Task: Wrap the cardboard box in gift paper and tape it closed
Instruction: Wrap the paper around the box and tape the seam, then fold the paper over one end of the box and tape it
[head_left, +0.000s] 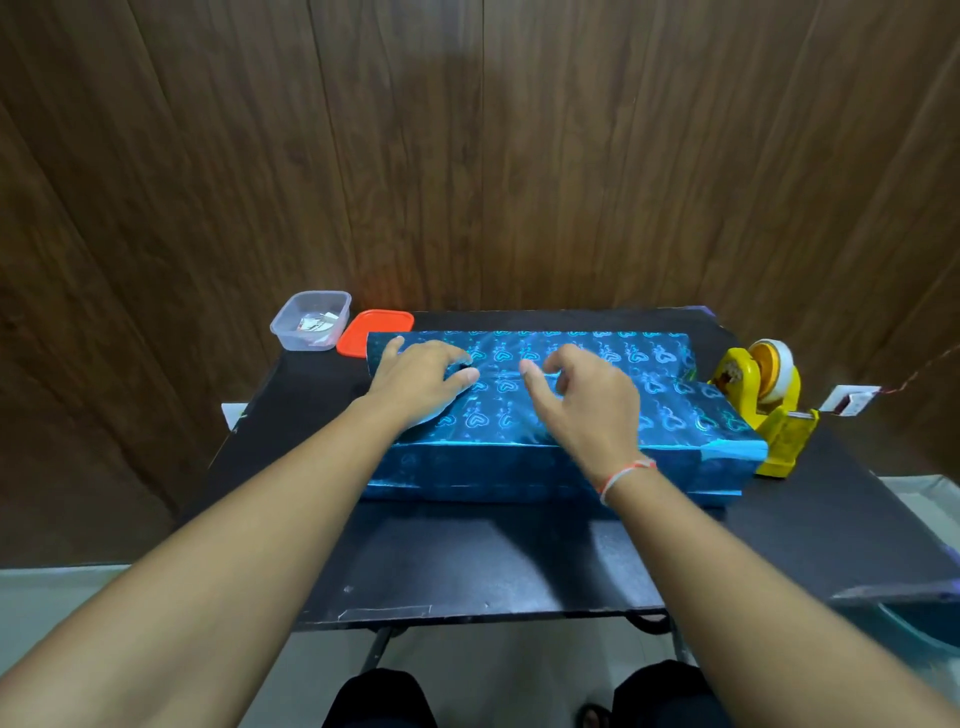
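A long flat box covered in shiny blue gift paper (519, 457) with a heart pattern lies across the black table (467, 561). The paper's two long edges meet in a seam (498, 373) along the box top. My left hand (415, 382) lies flat on the top at the left, fingers pressing the paper beside the seam. My right hand (587, 402) hovers over the middle of the top with its fingers loosely curled and nothing in them. At the right end the paper sticks out loose past the box (727, 452).
A yellow tape dispenser (763, 400) with a roll of tape stands at the box's right end. At the back left sit a clear plastic tub (311, 322) with small scraps and its orange lid (363, 332). A wood-panelled wall stands close behind the table.
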